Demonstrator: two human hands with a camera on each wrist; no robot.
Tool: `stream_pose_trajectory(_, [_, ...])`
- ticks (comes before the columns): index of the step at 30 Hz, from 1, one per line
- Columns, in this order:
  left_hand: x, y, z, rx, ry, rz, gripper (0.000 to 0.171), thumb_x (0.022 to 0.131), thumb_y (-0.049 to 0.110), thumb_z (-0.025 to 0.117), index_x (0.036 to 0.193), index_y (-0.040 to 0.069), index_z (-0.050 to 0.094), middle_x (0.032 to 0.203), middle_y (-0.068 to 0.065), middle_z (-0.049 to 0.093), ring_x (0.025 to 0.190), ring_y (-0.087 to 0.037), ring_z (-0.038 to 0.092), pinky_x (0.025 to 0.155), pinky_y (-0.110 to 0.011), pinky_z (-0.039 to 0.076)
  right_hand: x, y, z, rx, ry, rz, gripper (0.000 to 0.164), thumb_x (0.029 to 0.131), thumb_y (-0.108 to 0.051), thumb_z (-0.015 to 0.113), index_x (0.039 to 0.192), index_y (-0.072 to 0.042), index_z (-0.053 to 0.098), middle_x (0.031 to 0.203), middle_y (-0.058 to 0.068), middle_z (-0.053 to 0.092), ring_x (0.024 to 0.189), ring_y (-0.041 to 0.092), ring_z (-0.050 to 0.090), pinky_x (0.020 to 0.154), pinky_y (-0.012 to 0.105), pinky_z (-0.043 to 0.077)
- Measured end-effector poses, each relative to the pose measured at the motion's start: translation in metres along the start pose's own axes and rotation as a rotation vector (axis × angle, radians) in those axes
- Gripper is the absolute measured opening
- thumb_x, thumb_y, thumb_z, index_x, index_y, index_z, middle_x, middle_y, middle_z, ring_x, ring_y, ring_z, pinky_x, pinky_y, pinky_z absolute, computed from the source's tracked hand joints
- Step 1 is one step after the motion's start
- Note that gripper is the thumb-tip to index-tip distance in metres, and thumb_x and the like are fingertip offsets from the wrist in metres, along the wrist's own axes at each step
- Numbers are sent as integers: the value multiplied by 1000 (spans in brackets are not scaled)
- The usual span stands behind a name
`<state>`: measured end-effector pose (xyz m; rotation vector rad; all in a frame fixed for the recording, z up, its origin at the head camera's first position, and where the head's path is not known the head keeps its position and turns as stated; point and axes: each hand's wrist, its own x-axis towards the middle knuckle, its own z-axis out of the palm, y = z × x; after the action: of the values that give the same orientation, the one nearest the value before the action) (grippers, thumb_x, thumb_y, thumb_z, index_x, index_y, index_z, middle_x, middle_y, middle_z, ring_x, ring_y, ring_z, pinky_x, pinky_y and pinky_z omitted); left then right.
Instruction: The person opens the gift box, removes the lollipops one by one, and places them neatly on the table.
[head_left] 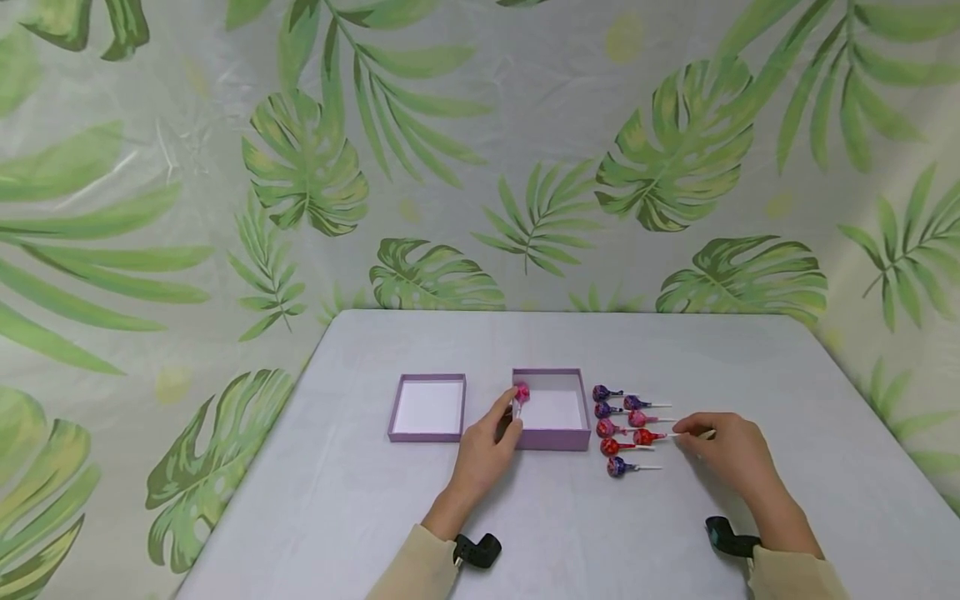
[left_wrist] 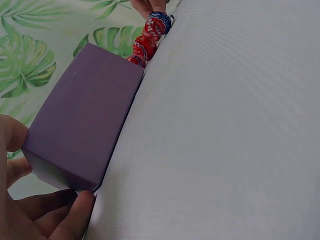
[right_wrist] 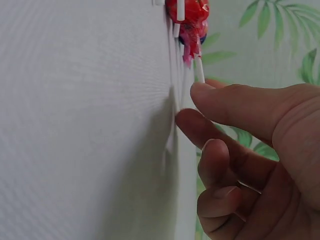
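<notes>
An open purple box (head_left: 551, 439) with a white inside stands mid-table. My left hand (head_left: 483, 454) grips its left end; in the left wrist view, fingertips touch the purple side (left_wrist: 82, 110) near its corners. Inside that wall, by my left index finger, a pink lollipop (head_left: 522, 392) leans with its stick downward. To the right of the box, my right hand (head_left: 731, 454) pinches the white stick of a red lollipop (head_left: 645, 437) between thumb and finger. The right wrist view shows this stick (right_wrist: 200, 70) at the thumb tip.
Several wrapped lollipops lie in two columns right of the box, among them a pink lollipop (head_left: 606, 428), a second red lollipop (head_left: 611, 447) and a dark blue one (head_left: 617, 467). A shallow purple-edged lid (head_left: 426, 437) lies left of the box on the white table (head_left: 585, 533).
</notes>
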<state>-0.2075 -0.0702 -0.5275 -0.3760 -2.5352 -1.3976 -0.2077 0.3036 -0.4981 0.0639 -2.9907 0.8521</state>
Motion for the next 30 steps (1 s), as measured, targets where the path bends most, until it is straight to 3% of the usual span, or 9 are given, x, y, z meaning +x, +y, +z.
stream_pose_trajectory(15, [2,0,-1,8,-9,4,50,103,31,55,152,25,47,135,-9,63,128,-20,56,108,-45,43,2,5,2,-29,-11,16,9,86,-15,78,95,-14,80,96,9,68,86,29,58,68,41,45])
stream_pose_trajectory(19, [2,0,-1,9,-10,0,50,103,32,55,152,27,47,135,-8,64,128,-20,56,108,-45,43,0,6,1,-30,-9,5,13,85,-17,78,98,-14,80,94,7,68,88,30,59,70,45,46])
stream_pose_trajectory(26, [0,1,-1,11,-6,7,50,103,32,54,152,25,47,134,-9,64,126,-20,58,106,-46,45,-6,-3,-12,-16,3,28,27,85,-20,79,110,-10,76,104,16,69,87,31,61,65,39,46])
stream_pose_trajectory(30, [0,3,-1,18,-2,12,49,103,31,54,152,24,48,131,-10,66,124,-21,60,104,-47,47,-6,-6,-15,-20,11,22,30,87,-22,79,114,-9,75,104,15,70,88,32,62,64,40,48])
